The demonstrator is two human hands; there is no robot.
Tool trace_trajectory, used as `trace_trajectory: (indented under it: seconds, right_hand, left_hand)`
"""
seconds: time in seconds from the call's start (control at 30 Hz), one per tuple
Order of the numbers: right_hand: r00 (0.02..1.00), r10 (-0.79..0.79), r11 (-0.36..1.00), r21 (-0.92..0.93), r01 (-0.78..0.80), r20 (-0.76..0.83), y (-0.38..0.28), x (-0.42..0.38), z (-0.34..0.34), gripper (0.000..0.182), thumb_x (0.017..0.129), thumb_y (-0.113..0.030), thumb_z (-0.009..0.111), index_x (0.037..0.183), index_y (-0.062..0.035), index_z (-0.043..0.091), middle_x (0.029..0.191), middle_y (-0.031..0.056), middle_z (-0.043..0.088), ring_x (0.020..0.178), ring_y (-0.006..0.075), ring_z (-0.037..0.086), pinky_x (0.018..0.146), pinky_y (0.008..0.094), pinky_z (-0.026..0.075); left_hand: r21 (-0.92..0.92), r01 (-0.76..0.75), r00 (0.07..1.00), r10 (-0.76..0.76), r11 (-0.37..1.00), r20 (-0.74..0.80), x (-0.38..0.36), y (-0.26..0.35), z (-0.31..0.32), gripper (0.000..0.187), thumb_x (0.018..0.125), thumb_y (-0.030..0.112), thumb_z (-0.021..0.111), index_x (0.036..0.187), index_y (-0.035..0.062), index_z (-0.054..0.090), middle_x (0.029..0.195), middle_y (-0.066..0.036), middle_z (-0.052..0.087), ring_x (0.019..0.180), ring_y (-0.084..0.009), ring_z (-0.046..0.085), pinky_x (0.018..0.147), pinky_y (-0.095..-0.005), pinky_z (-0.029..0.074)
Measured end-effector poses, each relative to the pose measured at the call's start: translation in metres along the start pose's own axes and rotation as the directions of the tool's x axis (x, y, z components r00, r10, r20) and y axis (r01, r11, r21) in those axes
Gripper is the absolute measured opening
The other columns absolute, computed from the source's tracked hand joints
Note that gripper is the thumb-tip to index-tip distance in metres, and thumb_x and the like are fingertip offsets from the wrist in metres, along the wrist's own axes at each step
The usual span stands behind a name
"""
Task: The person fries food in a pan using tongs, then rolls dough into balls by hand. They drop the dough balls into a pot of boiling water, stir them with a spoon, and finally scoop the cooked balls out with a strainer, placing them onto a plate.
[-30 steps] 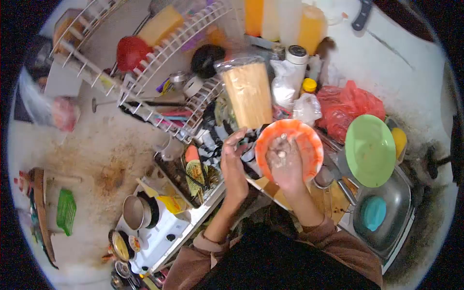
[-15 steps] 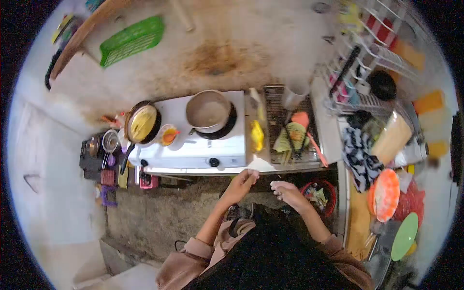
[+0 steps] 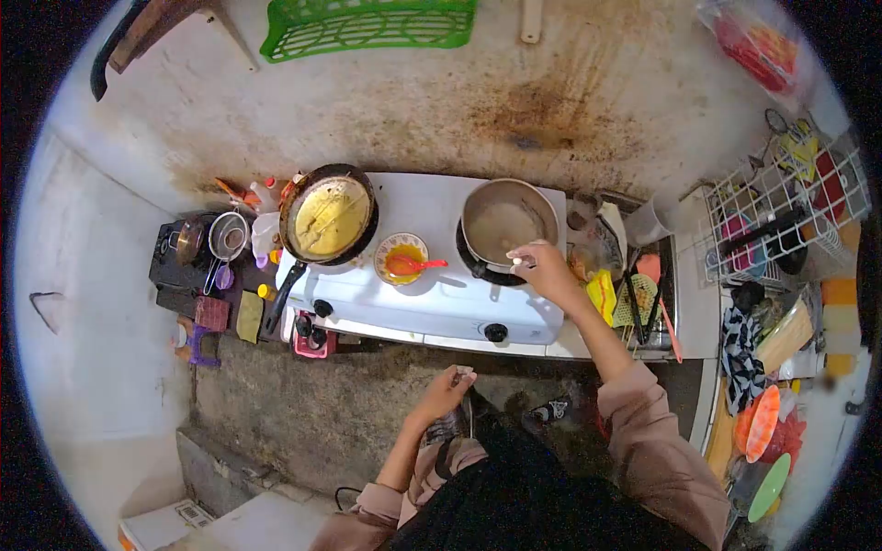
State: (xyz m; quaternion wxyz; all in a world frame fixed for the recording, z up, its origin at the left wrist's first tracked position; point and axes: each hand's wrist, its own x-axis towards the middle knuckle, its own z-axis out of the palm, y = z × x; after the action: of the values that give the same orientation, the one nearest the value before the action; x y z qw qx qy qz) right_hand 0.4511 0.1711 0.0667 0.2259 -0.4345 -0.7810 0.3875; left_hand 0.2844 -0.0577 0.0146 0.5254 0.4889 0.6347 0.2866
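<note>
My right hand [image 3: 548, 274] is raised over the near rim of a saucepan [image 3: 511, 219] on the stove's right burner. Its fingers are pinched together, and whatever they hold is too small to make out. Lower down, my left hand [image 3: 445, 395] hangs in front of the stove with its fingers curled together; anything inside is hidden. On the left burner sits a frying pan [image 3: 292, 241] with a flat yellow food [image 3: 329, 219] in it. Between the burners stands a small bowl [image 3: 381, 264] of orange-yellow liquid, with a red spoon [image 3: 409, 265] resting in it.
The white stove [image 3: 432, 317] has two front knobs. Right of it lie a yellow packet [image 3: 602, 296], a coral spatula [image 3: 650, 268] and tongs. A wire rack [image 3: 781, 216] stands further right. Strainers [image 3: 228, 236] are at the left, and a green basket [image 3: 367, 26] hangs on the wall.
My view has swung left, toward the stove. My right hand has risen from beside the counter edge to the saucepan's rim. My left hand has dropped lower, away from the counter.
</note>
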Motion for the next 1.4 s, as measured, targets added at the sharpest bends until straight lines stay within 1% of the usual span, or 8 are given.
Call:
trace_trajectory:
  seconds: [0.27, 0.47, 0.63, 0.77, 1.03, 1.2, 1.3, 1.4]
  right_hand:
    - [0.998, 0.014, 0.946, -0.324, 0.004, 0.054, 0.011, 0.038, 0.017, 0.026, 0.068, -0.002, 0.057, 0.093, -0.0043, 0.064, 0.094, 0.0207, 0.059, 0.089, 0.0340, 0.057, 0.080, 0.0385, 0.044]
    - [0.989, 0.144, 0.988, -0.048, -0.145, -0.021, -0.057, -0.015, -0.046, 0.020, 0.072, -0.011, 0.063, 0.090, -0.0039, 0.063, 0.088, 0.0154, 0.062, 0.083, 0.0264, 0.060, 0.075, 0.0316, 0.047]
    - [0.957, 0.288, 0.941, 0.193, -0.278, -0.023, -0.037, -0.116, -0.053, 0.017, 0.078, -0.012, 0.060, 0.091, -0.0015, 0.061, 0.089, 0.0096, 0.063, 0.081, 0.0165, 0.059, 0.075, 0.0288, 0.046]
    - [0.933, 0.349, 0.830, 0.489, -0.268, -0.081, 0.011, -0.202, -0.025, 0.016, 0.082, -0.004, 0.055, 0.096, 0.0014, 0.058, 0.090, 0.0086, 0.062, 0.082, 0.0146, 0.058, 0.077, 0.0287, 0.046]
    - [0.762, 0.517, 0.708, 0.694, -0.127, -0.389, 0.035, -0.327, -0.064, 0.023, 0.076, 0.000, 0.062, 0.098, 0.0033, 0.056, 0.087, 0.0062, 0.061, 0.082, 0.0122, 0.058, 0.075, 0.0257, 0.047]
    - [0.650, 0.501, 0.796, 0.600, -0.086, -0.571, 0.033, -0.401, -0.147, 0.022, 0.074, -0.009, 0.067, 0.092, -0.0005, 0.058, 0.080, 0.0046, 0.060, 0.075, 0.0102, 0.056, 0.068, 0.0251, 0.047]
    - [0.597, 0.509, 0.860, 0.400, -0.316, -0.621, 0.025, -0.451, -0.209, 0.030, 0.068, -0.020, 0.073, 0.089, -0.0035, 0.060, 0.072, 0.0024, 0.058, 0.068, 0.0091, 0.053, 0.061, 0.0236, 0.044]
    - [0.497, 0.512, 0.856, 0.369, -0.362, -0.700, 0.030, -0.500, -0.269, 0.022, 0.071, -0.014, 0.069, 0.087, -0.0024, 0.061, 0.075, 0.0036, 0.058, 0.068, 0.0097, 0.053, 0.061, 0.0251, 0.044]
  left_hand:
    - [-0.095, 0.042, 0.999, -0.043, 0.995, -0.009, 0.005, -0.028, -0.019, 0.043, 0.085, 0.040, 0.050, 0.102, 0.0007, 0.053, 0.086, -0.017, 0.058, 0.076, -0.0256, 0.056, 0.067, -0.0340, 0.044]
    - [0.056, -0.054, 0.965, 0.037, 0.997, 0.261, 0.018, -0.037, -0.024, 0.039, 0.083, 0.037, 0.054, 0.095, 0.0003, 0.055, 0.082, -0.014, 0.058, 0.074, -0.0226, 0.056, 0.066, -0.0339, 0.044]
    - [0.136, -0.217, 0.846, 0.117, 0.967, 0.521, 0.030, 0.039, -0.008, 0.034, 0.079, 0.033, 0.061, 0.086, 0.0000, 0.056, 0.078, -0.013, 0.057, 0.070, -0.0204, 0.056, 0.064, -0.0321, 0.044]
    - [0.151, -0.322, 0.773, 0.168, 0.935, 0.612, 0.059, 0.058, 0.041, 0.024, 0.081, 0.024, 0.060, 0.085, 0.0009, 0.059, 0.079, -0.011, 0.060, 0.072, -0.0164, 0.056, 0.066, -0.0306, 0.044]
    - [0.036, -0.479, 0.566, 0.277, 0.877, 0.776, 0.082, 0.153, 0.175, 0.017, 0.086, 0.013, 0.051, 0.090, 0.0012, 0.062, 0.088, -0.008, 0.064, 0.085, -0.0162, 0.059, 0.077, -0.0277, 0.045]
    - [-0.155, -0.666, 0.363, 0.499, 0.730, 0.787, 0.065, 0.226, 0.278, 0.016, 0.082, 0.016, 0.059, 0.083, -0.0004, 0.062, 0.078, -0.005, 0.062, 0.071, -0.0123, 0.056, 0.067, -0.0256, 0.044]
    - [-0.141, -0.540, 0.400, 0.401, 0.829, 0.824, 0.042, 0.279, 0.334, 0.016, 0.075, 0.014, 0.068, 0.074, -0.0003, 0.060, 0.071, -0.002, 0.057, 0.066, -0.0078, 0.052, 0.063, -0.0234, 0.043]
    - [-0.238, -0.615, 0.278, 0.489, 0.752, 0.827, 0.049, 0.308, 0.399, 0.015, 0.075, 0.013, 0.066, 0.074, -0.0006, 0.060, 0.071, -0.002, 0.059, 0.069, -0.0059, 0.053, 0.062, -0.0236, 0.043]
